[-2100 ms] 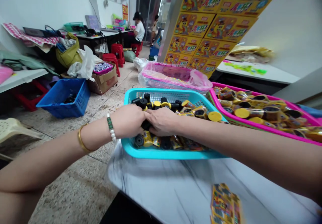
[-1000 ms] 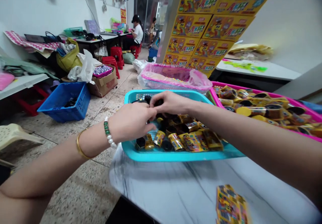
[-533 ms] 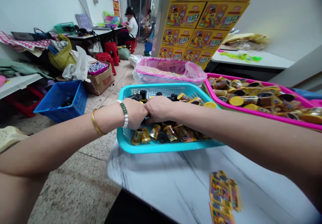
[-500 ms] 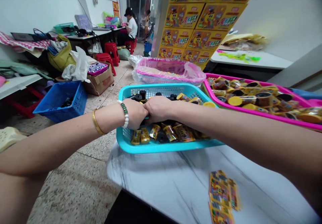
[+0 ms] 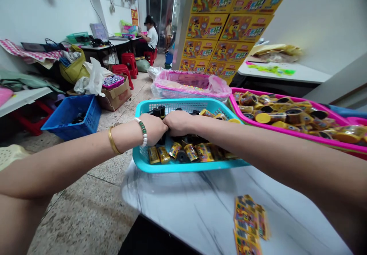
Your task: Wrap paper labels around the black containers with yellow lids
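Note:
A turquoise basket point(image 5: 189, 168) on the marbled table holds black spools and small yellow-labelled canisters point(image 5: 191, 153). Inside its left half, my left hand point(image 5: 153, 129) is closed, knuckles up, beside some upright black spools point(image 5: 159, 111). My right hand point(image 5: 178, 123) touches it at the fingertips and is closed as well. Both sets of fingers point down among the pieces, and what they grip is hidden. Yellow printed labels point(image 5: 247, 224) lie in a small overlapping pile on the table point(image 5: 195, 205), near its front.
To the right stands a pink basket point(image 5: 286, 127) full of yellow canisters. Behind is a plastic-lined pink basket point(image 5: 192, 82), near stacked yellow boxes point(image 5: 206, 26). A blue crate point(image 5: 69, 119) is on the floor at left. A person point(image 5: 151, 37) sits far back.
The view has shifted slightly. Both hands remain together in the turquoise basket, with only small movement among the black spools.

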Action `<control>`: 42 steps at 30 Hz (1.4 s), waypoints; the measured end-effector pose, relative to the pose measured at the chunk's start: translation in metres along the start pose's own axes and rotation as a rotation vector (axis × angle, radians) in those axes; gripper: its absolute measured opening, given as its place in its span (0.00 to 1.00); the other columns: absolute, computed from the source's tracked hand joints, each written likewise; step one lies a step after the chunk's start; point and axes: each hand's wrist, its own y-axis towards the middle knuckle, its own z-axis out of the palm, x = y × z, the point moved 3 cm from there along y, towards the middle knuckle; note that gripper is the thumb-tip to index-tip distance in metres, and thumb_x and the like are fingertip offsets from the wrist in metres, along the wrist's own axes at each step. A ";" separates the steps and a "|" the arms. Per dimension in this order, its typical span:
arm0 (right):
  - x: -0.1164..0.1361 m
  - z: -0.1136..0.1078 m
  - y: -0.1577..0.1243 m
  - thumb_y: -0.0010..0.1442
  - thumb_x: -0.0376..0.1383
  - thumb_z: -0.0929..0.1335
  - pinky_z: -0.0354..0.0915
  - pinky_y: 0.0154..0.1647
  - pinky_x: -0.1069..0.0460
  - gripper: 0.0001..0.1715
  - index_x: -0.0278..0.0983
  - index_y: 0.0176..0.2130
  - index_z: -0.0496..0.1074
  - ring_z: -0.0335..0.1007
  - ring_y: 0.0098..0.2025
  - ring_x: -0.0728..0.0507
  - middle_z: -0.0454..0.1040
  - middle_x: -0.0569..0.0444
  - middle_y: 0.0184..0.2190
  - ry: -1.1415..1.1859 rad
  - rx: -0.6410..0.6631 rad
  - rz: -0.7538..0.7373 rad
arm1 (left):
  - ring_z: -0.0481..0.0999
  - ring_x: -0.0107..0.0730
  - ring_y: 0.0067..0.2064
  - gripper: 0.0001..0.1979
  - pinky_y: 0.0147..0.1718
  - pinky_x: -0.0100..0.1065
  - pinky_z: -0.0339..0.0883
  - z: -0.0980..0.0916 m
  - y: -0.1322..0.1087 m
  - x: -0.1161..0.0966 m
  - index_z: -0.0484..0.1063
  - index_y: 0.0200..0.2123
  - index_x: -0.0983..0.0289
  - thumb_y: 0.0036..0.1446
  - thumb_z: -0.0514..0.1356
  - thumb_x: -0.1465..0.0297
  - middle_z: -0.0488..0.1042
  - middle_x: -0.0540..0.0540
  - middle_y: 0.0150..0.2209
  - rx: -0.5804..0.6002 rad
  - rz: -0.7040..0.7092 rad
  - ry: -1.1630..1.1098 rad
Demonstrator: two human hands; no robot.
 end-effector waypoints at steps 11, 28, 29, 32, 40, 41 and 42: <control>-0.039 -0.050 -0.037 0.57 0.35 0.71 0.65 0.25 0.57 0.14 0.39 0.43 0.81 0.75 0.23 0.50 0.80 0.58 0.27 0.566 -0.179 0.111 | 0.82 0.54 0.44 0.15 0.40 0.41 0.73 -0.004 0.007 0.000 0.83 0.42 0.63 0.49 0.68 0.75 0.83 0.66 0.40 -0.012 -0.069 -0.135; 0.042 0.082 -0.194 0.65 0.41 0.69 0.74 0.33 0.47 0.19 0.48 0.55 0.76 0.79 0.39 0.38 0.78 0.44 0.48 0.115 -0.484 -0.251 | 0.80 0.36 0.36 0.17 0.34 0.35 0.75 0.041 -0.117 -0.107 0.73 0.52 0.57 0.59 0.63 0.68 0.79 0.53 0.39 -0.757 -0.029 -0.868; 0.039 0.089 -0.193 0.65 0.44 0.69 0.74 0.34 0.45 0.21 0.47 0.57 0.75 0.79 0.41 0.36 0.78 0.43 0.50 0.095 -0.502 -0.228 | 0.80 0.37 0.36 0.17 0.35 0.36 0.76 0.049 -0.107 -0.116 0.73 0.53 0.58 0.60 0.63 0.68 0.79 0.53 0.39 -0.797 -0.065 -0.876; 0.032 0.102 -0.194 0.64 0.49 0.70 0.75 0.42 0.40 0.28 0.42 0.59 0.73 0.78 0.49 0.32 0.77 0.38 0.54 0.127 -0.525 -0.180 | 0.80 0.41 0.40 0.21 0.38 0.40 0.77 0.068 -0.082 -0.136 0.70 0.59 0.60 0.63 0.61 0.68 0.78 0.58 0.41 -0.871 -0.143 -0.791; 0.034 0.111 -0.222 0.63 0.50 0.70 0.69 0.57 0.35 0.39 0.38 0.67 0.64 0.70 0.58 0.31 0.72 0.37 0.59 0.254 -0.591 -0.031 | 0.76 0.50 0.50 0.39 0.49 0.49 0.74 0.101 -0.077 -0.148 0.54 0.69 0.63 0.61 0.64 0.56 0.75 0.66 0.51 -0.939 -0.118 -0.769; 0.036 0.111 -0.227 0.63 0.49 0.70 0.68 0.58 0.35 0.37 0.39 0.66 0.66 0.69 0.59 0.31 0.72 0.38 0.58 0.252 -0.610 -0.016 | 0.75 0.51 0.52 0.40 0.52 0.50 0.72 0.103 -0.082 -0.147 0.53 0.69 0.63 0.60 0.65 0.55 0.74 0.66 0.52 -0.979 -0.120 -0.783; 0.039 0.111 -0.232 0.64 0.48 0.70 0.68 0.60 0.35 0.35 0.40 0.66 0.67 0.69 0.59 0.31 0.73 0.38 0.57 0.249 -0.629 0.001 | 0.74 0.51 0.54 0.41 0.54 0.50 0.71 0.105 -0.087 -0.146 0.53 0.69 0.62 0.59 0.65 0.55 0.73 0.66 0.54 -1.018 -0.135 -0.783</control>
